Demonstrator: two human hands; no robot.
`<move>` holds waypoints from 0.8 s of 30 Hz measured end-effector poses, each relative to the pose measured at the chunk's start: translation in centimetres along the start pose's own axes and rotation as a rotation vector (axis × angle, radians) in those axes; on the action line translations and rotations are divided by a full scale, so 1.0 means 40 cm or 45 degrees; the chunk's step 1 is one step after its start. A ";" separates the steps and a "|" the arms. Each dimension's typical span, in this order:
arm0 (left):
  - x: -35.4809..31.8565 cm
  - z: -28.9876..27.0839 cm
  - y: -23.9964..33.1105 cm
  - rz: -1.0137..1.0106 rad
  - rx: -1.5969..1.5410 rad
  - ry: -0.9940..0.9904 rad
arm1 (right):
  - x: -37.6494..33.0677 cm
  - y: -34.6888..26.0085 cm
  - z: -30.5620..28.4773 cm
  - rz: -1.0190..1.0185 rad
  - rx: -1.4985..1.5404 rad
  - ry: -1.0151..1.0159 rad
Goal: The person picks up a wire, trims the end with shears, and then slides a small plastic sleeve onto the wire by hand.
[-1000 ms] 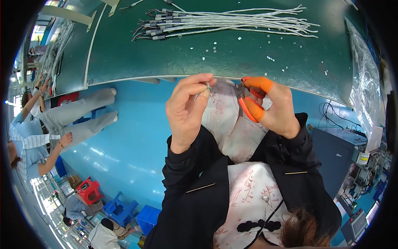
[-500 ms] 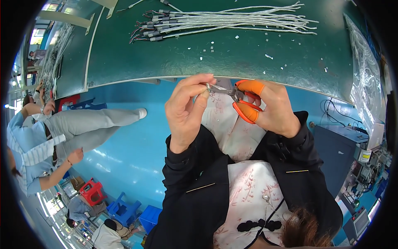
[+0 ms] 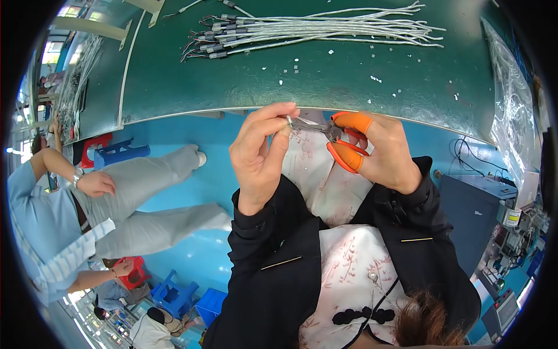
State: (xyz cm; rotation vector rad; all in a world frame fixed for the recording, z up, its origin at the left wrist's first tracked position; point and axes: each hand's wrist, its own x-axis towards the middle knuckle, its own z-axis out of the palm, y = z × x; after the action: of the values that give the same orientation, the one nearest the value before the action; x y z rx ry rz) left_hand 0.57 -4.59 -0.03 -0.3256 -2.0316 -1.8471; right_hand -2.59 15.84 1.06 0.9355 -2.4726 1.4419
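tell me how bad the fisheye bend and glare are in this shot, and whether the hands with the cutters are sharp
Head view: strong fisheye, the green table edge bows and black corners frame it; soft glare on the tabletop and blue floor; left hand, right hand and orange-handled cutters are fairly sharp.

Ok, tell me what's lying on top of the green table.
On the green table lies a bundle of pale cables with dark sleeved ends, plus scattered small white offcuts and a clear plastic bag at the right. Whatever lies under the bundle and bag is covered.
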 end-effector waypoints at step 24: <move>-0.005 0.006 -0.005 0.116 0.196 0.009 | -0.007 -0.005 -0.007 0.046 -0.042 -0.063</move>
State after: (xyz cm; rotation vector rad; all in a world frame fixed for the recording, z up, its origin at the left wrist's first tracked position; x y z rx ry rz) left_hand 0.64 -4.35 -0.33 -0.3612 -2.1027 -1.6254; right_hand -2.31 16.10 1.24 0.9360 -2.5528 1.4013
